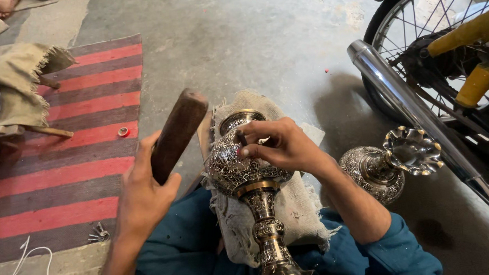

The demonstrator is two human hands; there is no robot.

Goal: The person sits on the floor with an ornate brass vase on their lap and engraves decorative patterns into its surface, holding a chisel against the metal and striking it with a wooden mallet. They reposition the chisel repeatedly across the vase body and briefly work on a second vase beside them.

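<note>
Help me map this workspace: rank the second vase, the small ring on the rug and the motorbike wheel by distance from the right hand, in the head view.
1. The second vase, just right of the right hand, on the floor.
2. The small ring, to the left on the striped rug.
3. The motorbike wheel, far right, at the top.

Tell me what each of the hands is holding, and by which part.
The left hand grips a wooden mallet by its lower end. The right hand pinches a small dark chisel near its top, tip against the engraved metal vase.
</note>
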